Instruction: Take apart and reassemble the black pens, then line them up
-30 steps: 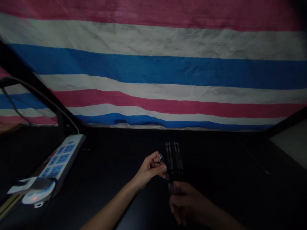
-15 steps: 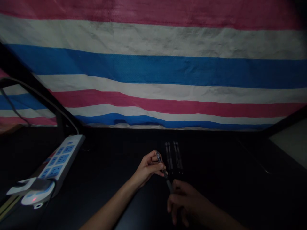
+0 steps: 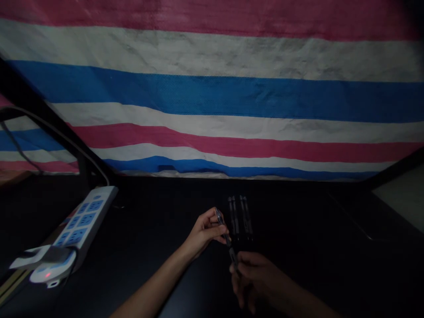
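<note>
- Bridging the two hands, a slim pen [image 3: 231, 251] slants from its clear far end, at the left, to its dark near end, at the right.
- Left hand [image 3: 207, 230], at the pen's far half: thumb and fingers pinch it, the tip poking out beyond them.
- Right hand [image 3: 253, 271], at the pen's near end: fingers grasp it, though dim light hides their exact grip.
- Just beyond the pen and to its right, two pairs of pens [image 3: 247, 221] lie side by side.
- Beneath the pen spreads a black table [image 3: 149, 216].
- Well left of the pen sits a white power strip [image 3: 77, 229].
- Beyond the pen hangs a striped sheet [image 3: 212, 97].
</note>
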`<state>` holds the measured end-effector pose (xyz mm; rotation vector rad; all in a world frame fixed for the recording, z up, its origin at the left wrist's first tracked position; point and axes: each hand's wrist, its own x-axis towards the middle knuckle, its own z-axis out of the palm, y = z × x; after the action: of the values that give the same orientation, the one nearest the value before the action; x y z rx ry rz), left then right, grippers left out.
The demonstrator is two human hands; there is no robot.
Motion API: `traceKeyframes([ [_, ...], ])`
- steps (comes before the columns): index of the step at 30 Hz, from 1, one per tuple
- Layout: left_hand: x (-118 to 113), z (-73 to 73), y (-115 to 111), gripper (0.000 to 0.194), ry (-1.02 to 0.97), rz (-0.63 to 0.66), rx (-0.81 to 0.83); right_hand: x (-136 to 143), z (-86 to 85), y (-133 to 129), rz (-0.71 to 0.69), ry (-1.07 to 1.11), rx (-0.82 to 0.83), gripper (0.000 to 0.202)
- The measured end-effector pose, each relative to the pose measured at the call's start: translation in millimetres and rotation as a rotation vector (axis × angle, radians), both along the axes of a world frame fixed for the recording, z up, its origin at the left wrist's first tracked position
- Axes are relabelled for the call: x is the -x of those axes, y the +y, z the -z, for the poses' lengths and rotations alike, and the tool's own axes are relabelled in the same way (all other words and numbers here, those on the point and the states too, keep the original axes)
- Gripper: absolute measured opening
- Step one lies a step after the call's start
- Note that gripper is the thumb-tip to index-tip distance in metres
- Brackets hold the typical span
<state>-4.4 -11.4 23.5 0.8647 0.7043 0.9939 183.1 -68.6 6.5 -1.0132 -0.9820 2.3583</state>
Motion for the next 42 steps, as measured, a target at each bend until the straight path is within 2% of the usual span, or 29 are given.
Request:
traceKeyframes([
  [3, -0.8, 0.7, -0.7, 0.025, -0.001, -0.002, -0.004, 0.5, -1.1, -0.8, 0.005, 0.028, 0.022, 0.047],
  [8, -3.1, 0.4, -3.6, 0.024, -0.001, 0.039, -0.010, 0.8, 1.1, -3.3, 0.025, -0.101, -0.046, 0.032],
  [11, -2.4, 0.6, -3.7, 0.024, 0.007, 0.033, -0.013, 0.7, 4.9, -3.3, 0.060, -0.070, -0.014, 0.031],
  [16, -1.1, 0.4, -2.6, 0.023, 0.015, 0.023, -0.022, 1.4, -1.0, -1.3, 0.044, -0.034, 0.014, 0.045],
  [21, -2.9, -1.8, -2.9, 0.025, 0.029, 0.017, -0.012, -0.2, -0.4, -2.4, 0.065, -0.111, -0.124, 0.032],
  [24, -2.6, -1.3, -2.8, 0.026, 0.023, 0.025, -0.013, -1.1, 5.2, -3.0, 0.077, -0.108, -0.084, 0.028],
  [28, -0.7, 0.8, -2.2, 0.027, 0.010, 0.035, -0.016, -0.6, 7.8, -2.5, 0.042, -0.042, -0.024, 0.036],
  [33, -0.6, 1.6, -2.3, 0.029, -0.006, 0.034, -0.008, 0.8, 1.9, -1.4, 0.035, -0.021, -0.004, 0.046],
  [35, -1.2, 1.5, -2.5, 0.029, 0.003, 0.011, -0.019, 1.2, -1.9, -1.4, 0.051, -0.074, -0.064, 0.046],
  [39, -1.9, 1.3, -2.6, 0.030, 0.015, -0.015, -0.058, 1.7, -6.5, -2.5, 0.059, -0.261, -0.302, 0.029],
  [42, -1.4, 1.2, -2.5, 0.031, 0.009, 0.004, -0.042, 1.8, -4.8, -3.4, 0.053, -0.287, -0.324, 0.027],
])
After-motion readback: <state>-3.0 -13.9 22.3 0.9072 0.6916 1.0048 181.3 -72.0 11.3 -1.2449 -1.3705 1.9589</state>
